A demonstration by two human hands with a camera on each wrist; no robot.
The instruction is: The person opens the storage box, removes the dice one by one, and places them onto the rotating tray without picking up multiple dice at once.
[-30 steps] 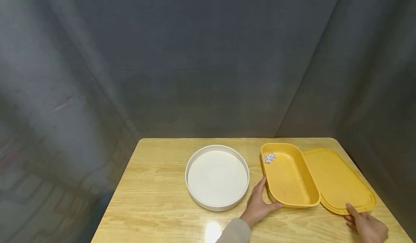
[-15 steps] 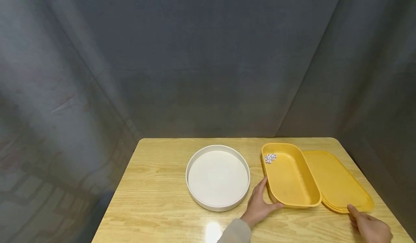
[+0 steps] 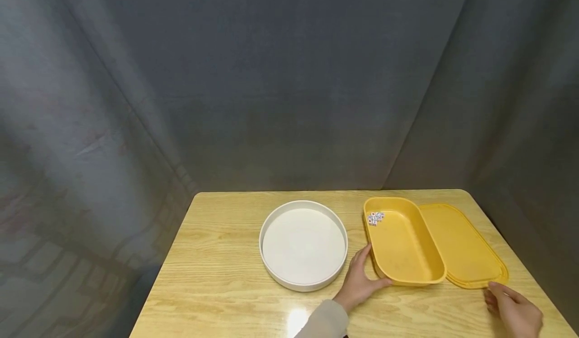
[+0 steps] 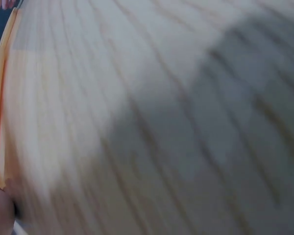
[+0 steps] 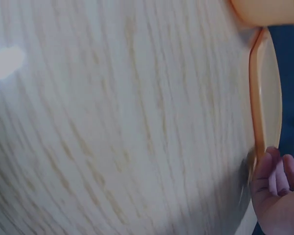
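— Where is the yellow box (image 3: pixel 404 247) kept?
— Near the table's (image 3: pixel 217 277) right edge, gripped at its near corner by the left hand (image 3: pixel 359 283).
— Still, what is risked?
— The lid (image 3: pixel 466 250), just beside the relaxed, empty right hand (image 3: pixel 513 310), can be pushed off that edge.

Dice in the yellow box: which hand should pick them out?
Probably the right hand: it is free, resting by the lid. The left hand holds the yellow box at its near corner, steadying it. The dice lie at its far left corner.
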